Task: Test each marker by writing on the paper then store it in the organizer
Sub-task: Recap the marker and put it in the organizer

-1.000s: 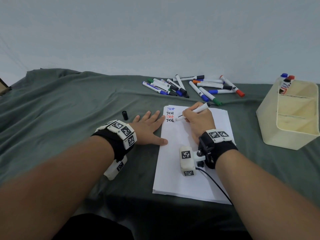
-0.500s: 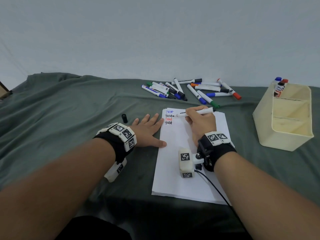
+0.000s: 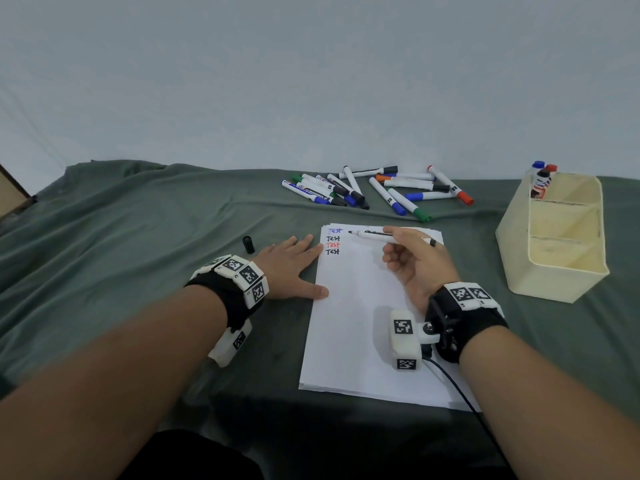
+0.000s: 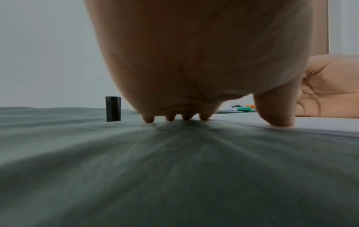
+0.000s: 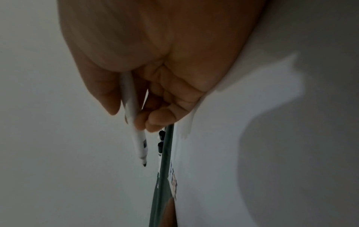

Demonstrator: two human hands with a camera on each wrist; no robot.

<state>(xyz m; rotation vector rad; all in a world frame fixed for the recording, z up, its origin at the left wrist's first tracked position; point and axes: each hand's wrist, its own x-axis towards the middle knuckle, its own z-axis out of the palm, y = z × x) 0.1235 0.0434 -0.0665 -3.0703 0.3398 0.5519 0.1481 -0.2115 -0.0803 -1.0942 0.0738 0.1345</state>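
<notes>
Currently the uncapped marker (image 3: pixel 375 234) is pinched in the right hand (image 3: pixel 419 263), lifted just above the paper (image 3: pixel 360 323), long axis across the sheet, tip toward the left; the left hand (image 3: pixel 289 268) lies flat, fingers straight, at the paper's left edge. Its cap (image 3: pixel 248 244) stands upright just beyond the left hand, so that hand is judged nearer; the organizer (image 3: pixel 554 237) sits well apart to the right, open cloth between.

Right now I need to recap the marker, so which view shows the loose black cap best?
The left wrist view: the black cap stands upright on the cloth, unobstructed. The head view shows it small beyond the left hand. The right wrist view misses it.
</notes>
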